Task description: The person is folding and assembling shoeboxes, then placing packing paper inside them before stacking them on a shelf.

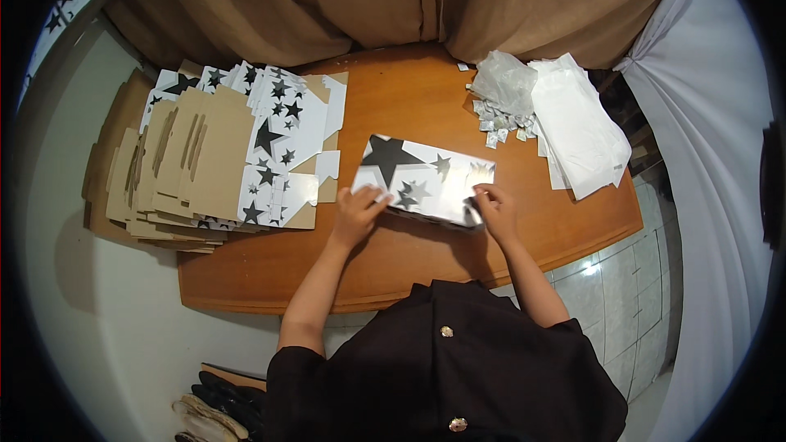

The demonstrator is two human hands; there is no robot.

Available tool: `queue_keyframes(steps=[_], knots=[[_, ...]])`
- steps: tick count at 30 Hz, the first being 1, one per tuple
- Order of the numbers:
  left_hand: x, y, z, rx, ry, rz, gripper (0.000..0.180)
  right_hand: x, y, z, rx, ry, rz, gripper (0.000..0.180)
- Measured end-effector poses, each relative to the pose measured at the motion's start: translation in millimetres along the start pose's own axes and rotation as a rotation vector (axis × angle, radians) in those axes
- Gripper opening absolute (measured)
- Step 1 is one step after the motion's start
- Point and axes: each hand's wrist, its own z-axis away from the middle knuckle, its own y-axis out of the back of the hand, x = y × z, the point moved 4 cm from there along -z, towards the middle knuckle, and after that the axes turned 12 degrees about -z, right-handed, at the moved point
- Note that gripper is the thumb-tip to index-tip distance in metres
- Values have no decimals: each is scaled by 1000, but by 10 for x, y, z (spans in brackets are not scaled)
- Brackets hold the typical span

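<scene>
White star-printed box (430, 173) lies on the worktop (401, 98), centre of frame. Left hand (359, 214): fingers bent over its lower-left corner; grip cannot be told. Right hand (498, 211): fingers bunched at its right end; pinch cannot be told. Flattened cartons (221, 155) stacked upper left; white sheets (575, 127) and small packets (496, 121) upper right.

Table (401, 86) (wooden) bears box (430, 173), cartons (217, 155), packets (495, 123), sheets (577, 127).

Your box (427, 180): glossy, smooth card. Table (409, 94) under it: polished wood. Left, your cartons (217, 160): matt bare board, printed sides glossier. Far right: crinkled, filmy plastic bag (503, 78); beside it, smooth papery sheets (577, 127). Far curtain (360, 0): matt cloth.
</scene>
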Motion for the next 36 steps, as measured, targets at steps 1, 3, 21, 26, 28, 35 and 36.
queue_keyframes(steps=[1, 3, 21, 26, 28, 35, 36], knots=[[-97, 32, 11, 0, 80, -110, 39, 4, 126, -19, 138, 131, 75, 20], [-183, 77, 60, -13, 269, -232, 35, 42, 236, -37, 275, 271, 147, 22], [691, -650, 530, -218, 726, 872, 70, 470, -322, 481, 120, 185, -147, 50], [743, -76, 331, -80, 654, 954, 66, -251, -509, 460, -5, 384, -217, 58], [707, 233, 254, -1, 645, 961, 64, -467, -618, 439, -71, 425, -257, 59], [974, 1415, -35, 368, 634, 733, 59, -979, -804, 505, -343, 703, -269, 48], [1112, 1645, -98, 526, 614, 766, 68, -1078, -828, 489, -410, 742, -348, 45]])
